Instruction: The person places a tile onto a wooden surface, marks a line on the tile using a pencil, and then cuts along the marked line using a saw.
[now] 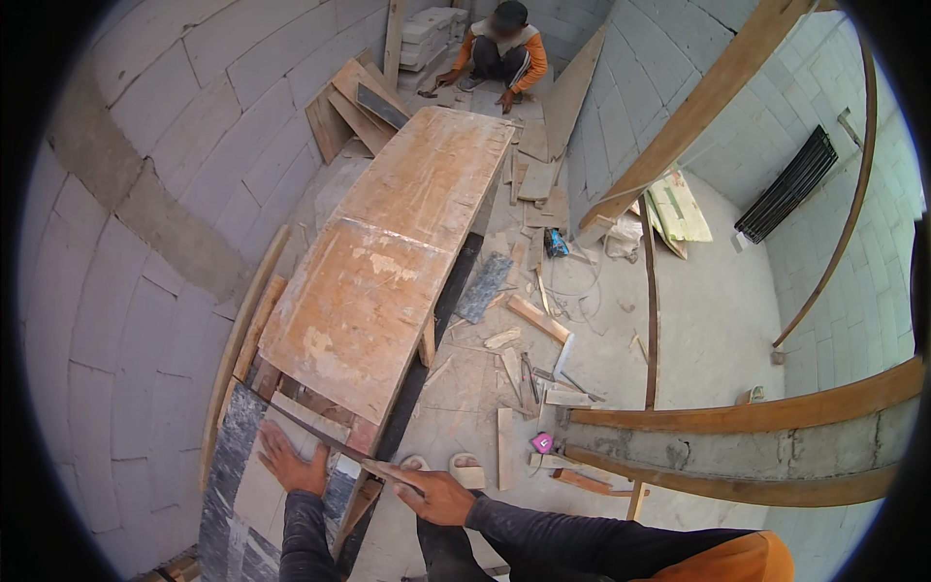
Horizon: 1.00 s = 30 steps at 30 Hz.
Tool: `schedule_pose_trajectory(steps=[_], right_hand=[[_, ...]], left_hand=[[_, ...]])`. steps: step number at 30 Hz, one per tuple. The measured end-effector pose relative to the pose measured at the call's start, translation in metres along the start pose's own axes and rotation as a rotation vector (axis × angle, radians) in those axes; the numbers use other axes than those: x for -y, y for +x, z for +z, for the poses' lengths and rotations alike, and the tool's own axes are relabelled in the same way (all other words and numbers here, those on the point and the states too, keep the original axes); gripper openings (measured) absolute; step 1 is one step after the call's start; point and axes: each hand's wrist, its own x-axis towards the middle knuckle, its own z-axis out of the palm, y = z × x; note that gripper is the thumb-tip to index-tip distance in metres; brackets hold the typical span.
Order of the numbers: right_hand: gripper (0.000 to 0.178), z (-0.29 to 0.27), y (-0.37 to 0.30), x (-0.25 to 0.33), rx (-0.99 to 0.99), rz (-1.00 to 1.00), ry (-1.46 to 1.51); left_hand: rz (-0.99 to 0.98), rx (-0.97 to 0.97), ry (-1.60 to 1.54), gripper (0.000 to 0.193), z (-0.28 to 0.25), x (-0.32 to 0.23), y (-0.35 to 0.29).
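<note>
My left hand point(293, 462) lies flat with fingers spread on a pale board point(254, 500), pressing it against the dark-streaked panel under it. My right hand point(436, 497) is closed round the handle of what looks like a handsaw point(325, 437). Its thin dark blade runs to the upper left across the board, just beyond my left fingertips. Whether the teeth sit in a cut cannot be made out. Past the blade, a large worn plywood sheet point(359, 281) rests on a low timber support.
A crouching person point(502, 53) holds a hammer at the far end. Wood offcuts point(504, 422), a pink tape measure point(542, 442) and a metal square point(563, 356) lie on the floor to the right. Block walls point(136, 291) and timber posts point(698, 107) stand around.
</note>
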Motion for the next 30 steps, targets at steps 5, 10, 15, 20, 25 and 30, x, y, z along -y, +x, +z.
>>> schedule_pose_trajectory(steps=[5,10,15,20,25,30], right_hand=[[0.049,-0.004,-0.001,0.005,-0.012,-0.014,-0.041],[0.049,-0.002,-0.001,0.001,-0.031,-0.066,-0.03],[0.049,-0.004,-0.001,-0.004,-0.008,-0.032,-0.046],[0.049,-0.001,0.001,-0.004,-0.004,-0.013,-0.004],[0.047,0.0,0.0,-0.006,-0.01,-0.009,-0.005],[0.046,-0.009,0.001,-0.002,0.027,0.033,0.024]], left_hand=[[-0.048,0.01,-0.001,0.13,-0.004,-0.011,-0.001],[-0.01,0.026,0.003,0.133,-0.002,0.004,0.002],[-0.105,0.069,0.072,0.134,-0.013,-0.018,-0.002],[-0.098,0.023,0.087,0.133,-0.006,-0.012,-0.001],[-0.085,-0.003,0.082,0.133,-0.004,-0.01,-0.001],[-0.109,0.033,0.073,0.133,-0.007,-0.021,-0.001]])
